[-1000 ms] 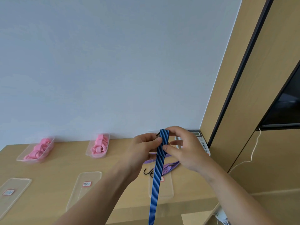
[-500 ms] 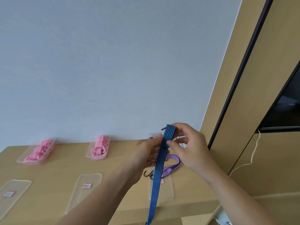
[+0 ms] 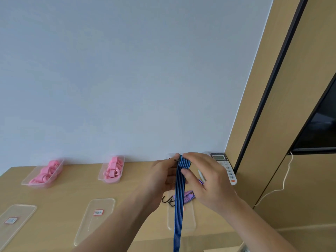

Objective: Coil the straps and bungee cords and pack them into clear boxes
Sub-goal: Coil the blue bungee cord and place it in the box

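Newly rolled, blue strap (image 3: 179, 206) hangs below right grip (image 3: 205, 180).

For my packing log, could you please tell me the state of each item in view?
blue bungee cord, top end rolled, rest hanging straight.
left hand, holds the roll.
right hand, pinches the roll.
far-left box, open, full of pink straps.
middle box, open, full of pink straps.
purple strap, lying loose.
near-left lid, lying flat, covering nothing.
near-middle lid, lying flat, covering nothing.
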A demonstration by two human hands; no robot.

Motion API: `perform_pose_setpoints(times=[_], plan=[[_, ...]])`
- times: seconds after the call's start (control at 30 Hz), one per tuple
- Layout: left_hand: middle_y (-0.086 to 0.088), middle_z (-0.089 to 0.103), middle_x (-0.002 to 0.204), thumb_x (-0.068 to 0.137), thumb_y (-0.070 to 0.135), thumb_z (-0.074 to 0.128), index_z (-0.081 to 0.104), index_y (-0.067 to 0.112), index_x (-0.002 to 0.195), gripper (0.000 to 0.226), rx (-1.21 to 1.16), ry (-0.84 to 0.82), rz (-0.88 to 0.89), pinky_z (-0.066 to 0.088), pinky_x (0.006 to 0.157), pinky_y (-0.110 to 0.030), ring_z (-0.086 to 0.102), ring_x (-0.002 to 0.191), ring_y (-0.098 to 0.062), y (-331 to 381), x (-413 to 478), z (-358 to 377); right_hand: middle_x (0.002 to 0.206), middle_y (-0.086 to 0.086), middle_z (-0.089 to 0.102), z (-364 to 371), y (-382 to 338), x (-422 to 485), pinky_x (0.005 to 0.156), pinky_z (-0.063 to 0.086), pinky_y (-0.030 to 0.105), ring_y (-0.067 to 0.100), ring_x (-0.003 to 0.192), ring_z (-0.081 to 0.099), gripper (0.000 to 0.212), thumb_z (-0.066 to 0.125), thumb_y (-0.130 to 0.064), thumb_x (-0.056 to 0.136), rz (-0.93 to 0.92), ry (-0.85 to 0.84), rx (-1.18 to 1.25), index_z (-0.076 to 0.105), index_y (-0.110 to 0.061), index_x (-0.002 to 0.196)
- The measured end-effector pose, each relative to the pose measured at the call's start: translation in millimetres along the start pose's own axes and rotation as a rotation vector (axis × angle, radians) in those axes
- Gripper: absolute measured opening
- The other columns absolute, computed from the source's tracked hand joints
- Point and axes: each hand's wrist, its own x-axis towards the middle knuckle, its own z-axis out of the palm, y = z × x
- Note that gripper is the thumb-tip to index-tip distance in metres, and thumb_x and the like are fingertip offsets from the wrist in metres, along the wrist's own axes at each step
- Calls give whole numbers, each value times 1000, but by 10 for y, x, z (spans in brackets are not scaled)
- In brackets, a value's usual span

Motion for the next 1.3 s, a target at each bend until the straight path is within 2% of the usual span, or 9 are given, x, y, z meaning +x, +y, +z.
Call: perform_pose_setpoints(times=[0.23, 0.53, 0.73, 0.8, 0.87, 0.97, 1.1, 1.2, 1.3], plan=[[-14, 71, 91, 101, 39, 59, 76, 2, 102, 41, -21, -6, 12, 53, 84, -44, 68, 84, -29, 45, -36, -63, 119, 3, 68, 19, -35, -58, 99, 48, 22, 13, 115, 62, 30, 68, -22, 90, -57, -16, -14, 72, -4, 114], [-18, 68, 93, 104, 29, 57, 77, 4, 107, 32, -19, -51, 59, 56, 68, -33, 68, 84, -31, 89, -74, -114, 129, 9, 64, 42, -37, -121, 104, 49, 38, 21, 129, 56, 32, 74, -14, 88, -111, -93, -37, 71, 0, 117], [-19, 66, 96, 108, 21, 51, 76, 3, 110, 30, 15, -59, 123, 56, 68, -30, 60, 86, -29, 42, -62, -109, 127, 5, 66, 5, -74, -117, 104, 47, 29, 16, 126, 57, 25, 66, -21, 93, -74, -106, -7, 75, -4, 110], [-20, 66, 93, 109, 18, 48, 75, 2, 109, 31, 42, -64, 154, 59, 68, -32, 59, 84, -30, 8, -63, -100, 115, 0, 68, -2, -80, -81, 94, 51, 26, 11, 111, 63, 15, 70, -12, 88, -23, -37, 12, 75, -8, 102], [-21, 71, 98, 109, 17, 49, 76, 4, 108, 30, 67, -67, 176, 62, 78, -42, 63, 86, -29, -17, -70, -83, 109, -6, 66, 0, -82, -35, 86, 51, 26, 8, 102, 62, 27, 76, -10, 82, 118, -11, 31, 71, -12, 108], [-16, 76, 109, 106, 16, 54, 74, 8, 113, 23, 82, -50, 179, 62, 87, -48, 70, 89, -25, -27, -84, -64, 116, -12, 62, -15, -71, 38, 91, 51, 30, 4, 110, 57, 46, 77, -17, 83, 366, -172, 112, 62, -19, 127], [-19, 76, 112, 102, 12, 62, 61, 3, 124, 24, 11, -51, 139, 59, 93, -57, 74, 85, -30, -52, -98, -59, 111, -15, 65, -71, -20, 86, 92, 50, 36, 7, 107, 58, 39, 73, -16, 85, 471, -336, 141, 60, -31, 119], [-19, 74, 118, 101, 16, 63, 60, 4, 125, 27, 9, -73, 105, 58, 97, -53, 75, 87, -27, -74, -116, -34, 110, -12, 66, -65, 6, 63, 93, 49, 38, 10, 106, 58, 40, 75, -16, 83, 493, -315, 103, 59, -33, 116], [-16, 75, 115, 100, 22, 65, 62, 4, 126, 31, -11, -78, 58, 60, 88, -43, 74, 88, -24, -89, -122, -26, 110, -12, 66, -42, 5, 26, 93, 50, 36, 9, 105, 59, 42, 77, -17, 82, 505, -277, 94, 61, -35, 115]])
